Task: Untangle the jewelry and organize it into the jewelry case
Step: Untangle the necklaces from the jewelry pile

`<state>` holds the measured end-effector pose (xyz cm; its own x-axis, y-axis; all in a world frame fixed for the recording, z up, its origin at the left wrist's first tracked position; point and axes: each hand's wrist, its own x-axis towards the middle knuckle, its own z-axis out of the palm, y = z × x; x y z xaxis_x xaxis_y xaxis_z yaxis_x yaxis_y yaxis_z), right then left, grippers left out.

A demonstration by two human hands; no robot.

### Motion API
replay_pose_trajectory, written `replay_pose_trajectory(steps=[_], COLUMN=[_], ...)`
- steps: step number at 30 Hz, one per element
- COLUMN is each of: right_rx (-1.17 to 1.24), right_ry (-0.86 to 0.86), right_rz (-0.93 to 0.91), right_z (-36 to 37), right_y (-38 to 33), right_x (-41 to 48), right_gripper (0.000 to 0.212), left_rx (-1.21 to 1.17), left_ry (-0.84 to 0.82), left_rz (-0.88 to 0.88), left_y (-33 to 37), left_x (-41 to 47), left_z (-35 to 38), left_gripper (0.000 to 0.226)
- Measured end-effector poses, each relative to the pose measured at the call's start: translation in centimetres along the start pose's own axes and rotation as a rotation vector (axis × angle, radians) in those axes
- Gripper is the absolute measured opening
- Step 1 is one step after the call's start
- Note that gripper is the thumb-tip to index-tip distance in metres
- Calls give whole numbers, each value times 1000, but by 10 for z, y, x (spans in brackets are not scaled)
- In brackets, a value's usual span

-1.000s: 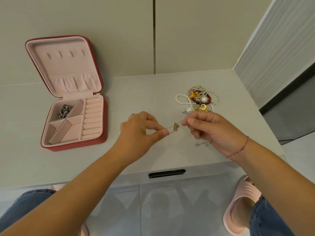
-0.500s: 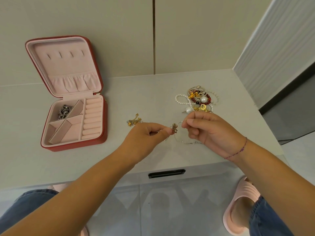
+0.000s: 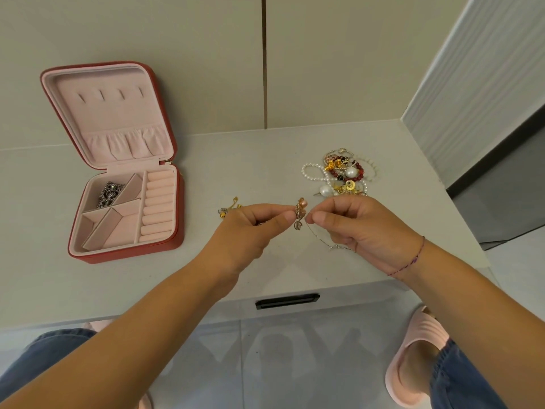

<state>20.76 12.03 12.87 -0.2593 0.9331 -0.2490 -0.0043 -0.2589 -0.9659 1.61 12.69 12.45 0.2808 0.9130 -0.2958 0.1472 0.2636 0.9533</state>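
Bracelet [image 3: 298,216] pinched between both hands, left hand [image 3: 250,228], right hand [image 3: 364,228], jewelry case [image 3: 124,255] open

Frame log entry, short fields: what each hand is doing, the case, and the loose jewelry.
left hand: pinches charm chain at its charms
right hand: pinches the same chain; slack loops below
jewelry case: open on table, left of hands
case contents: silver piece in rear left compartment
tangled pile: on table beyond right hand
gold piece: on table beside left hand
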Motion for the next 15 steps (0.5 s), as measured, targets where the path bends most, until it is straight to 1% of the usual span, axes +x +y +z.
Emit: replay_pose_trajectory(steps=[2,5,8,11,15], right_rx=[7,0,-7,0,22], right_ry=[12,38,66,71,55], right_rz=[-3,-6,-15,-24,-10], right_z=[0,-2,-4,-3,-2], right_y=[2,4,5,3,-1], right_x=[1,3,3,3,1], right_gripper=[11,12,16,16,14], left_rx=[10,73,119,193,231], left_ry=[-5,16,11,0,61], left_rz=[45,179,272,309,294], left_y=[2,5,4,1,2], left_x=[-1,-3,-3,-3,-4], left_z=[1,3,3,2,1], left_gripper=[17,16,17,16,17])
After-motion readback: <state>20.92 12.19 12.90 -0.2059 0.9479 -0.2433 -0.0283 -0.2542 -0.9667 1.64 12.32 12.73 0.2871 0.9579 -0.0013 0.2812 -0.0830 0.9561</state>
